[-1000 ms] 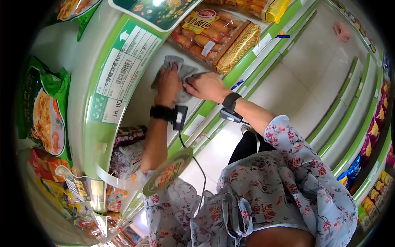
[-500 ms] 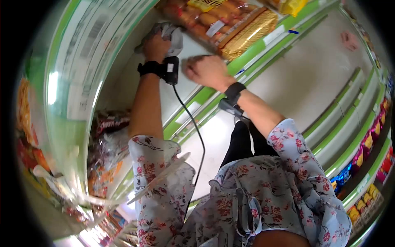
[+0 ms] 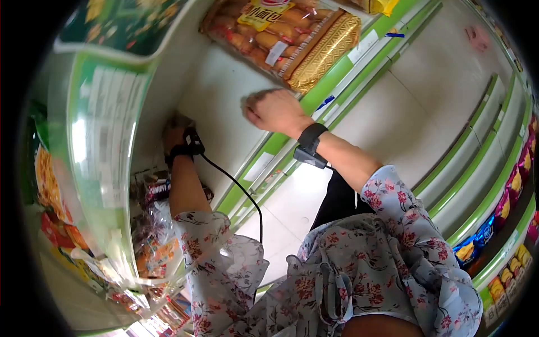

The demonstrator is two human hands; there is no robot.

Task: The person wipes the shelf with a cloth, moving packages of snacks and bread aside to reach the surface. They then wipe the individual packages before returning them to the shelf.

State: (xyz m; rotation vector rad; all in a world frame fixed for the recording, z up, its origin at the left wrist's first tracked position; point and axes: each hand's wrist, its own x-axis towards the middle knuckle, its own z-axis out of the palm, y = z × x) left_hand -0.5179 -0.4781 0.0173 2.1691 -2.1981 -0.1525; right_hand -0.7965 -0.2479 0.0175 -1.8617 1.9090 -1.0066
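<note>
The right hand (image 3: 273, 110) hovers over the bare white shelf board (image 3: 224, 101), fingers curled together in a loose fist, holding nothing visible. At its one o'clock, just beside it, lies the clear plastic pack of small brown bread rolls (image 3: 275, 33) with a gold-patterned end. At eight o'clock, the left hand (image 3: 175, 132) reaches deep into the shelf; its fingers are blurred, so I cannot tell their state

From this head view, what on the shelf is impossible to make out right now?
- Left hand: mostly hidden behind its wrist strap, blurred; any grasp unreadable.
- Right hand: seen from the back, fingers curled under, contents hidden.
- Price label: motion blur, text illegible.
- Bread package: cut off by the top edge.
</note>
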